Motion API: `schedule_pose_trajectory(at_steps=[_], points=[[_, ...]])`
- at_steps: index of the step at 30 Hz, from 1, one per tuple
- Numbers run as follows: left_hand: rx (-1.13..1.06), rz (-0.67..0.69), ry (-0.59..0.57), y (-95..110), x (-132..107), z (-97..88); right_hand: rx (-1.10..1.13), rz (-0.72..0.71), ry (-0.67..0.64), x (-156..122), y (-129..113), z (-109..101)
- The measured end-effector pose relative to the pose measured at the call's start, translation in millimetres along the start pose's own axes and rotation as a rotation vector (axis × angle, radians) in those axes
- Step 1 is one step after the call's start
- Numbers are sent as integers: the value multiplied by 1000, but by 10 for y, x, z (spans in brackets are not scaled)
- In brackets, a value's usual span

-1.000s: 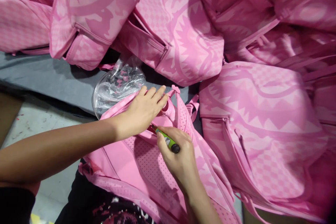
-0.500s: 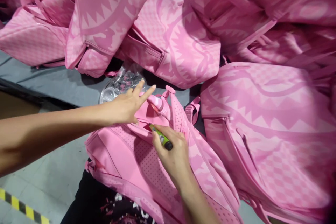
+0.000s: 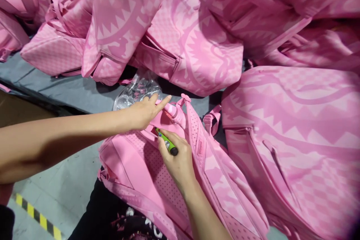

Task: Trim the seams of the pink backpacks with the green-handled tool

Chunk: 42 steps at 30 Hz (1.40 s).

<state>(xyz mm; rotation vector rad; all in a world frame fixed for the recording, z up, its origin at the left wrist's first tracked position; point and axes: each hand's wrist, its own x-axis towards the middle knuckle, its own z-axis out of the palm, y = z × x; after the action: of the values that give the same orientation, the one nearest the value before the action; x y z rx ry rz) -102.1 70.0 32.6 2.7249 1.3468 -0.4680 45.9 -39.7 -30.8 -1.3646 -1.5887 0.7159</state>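
Note:
A pink backpack (image 3: pixel 140 165) lies back-side up in front of me, its mesh panel facing me. My left hand (image 3: pixel 144 111) rests on its top near the carry handle (image 3: pixel 172 111), index finger stretched out, the other fingers curled against the fabric. My right hand (image 3: pixel 176 157) grips a small green tool (image 3: pixel 166 143) with a black end, its tip pressed to the backpack just under the left hand.
Several more pink patterned backpacks (image 3: pixel 191 41) are piled across the grey table (image 3: pixel 70 92) behind and to the right. A crumpled clear plastic bag (image 3: pixel 137 90) lies beyond my left hand. The floor with a yellow-black stripe (image 3: pixel 36 217) shows at lower left.
My left hand has drawn its fingers in, leaving the index finger out on the handle. My right hand with the green tool has shifted slightly left. The view has drifted left.

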Motion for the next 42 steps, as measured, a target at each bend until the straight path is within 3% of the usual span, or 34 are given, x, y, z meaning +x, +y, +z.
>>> schedule_pose_trajectory(at_steps=[8, 14, 25, 42], points=[[-14, 18, -139, -29, 66, -154, 29, 40, -38, 48, 1, -19], [-29, 43, -79, -84, 103, -60, 17, 18, -16, 128, -31, 71], [-27, 86, 35, -128, 124, 100, -21, 69, -15, 119, -55, 54], [-53, 75, 78, -92, 66, 62, -21, 81, -88, 175, -54, 38]])
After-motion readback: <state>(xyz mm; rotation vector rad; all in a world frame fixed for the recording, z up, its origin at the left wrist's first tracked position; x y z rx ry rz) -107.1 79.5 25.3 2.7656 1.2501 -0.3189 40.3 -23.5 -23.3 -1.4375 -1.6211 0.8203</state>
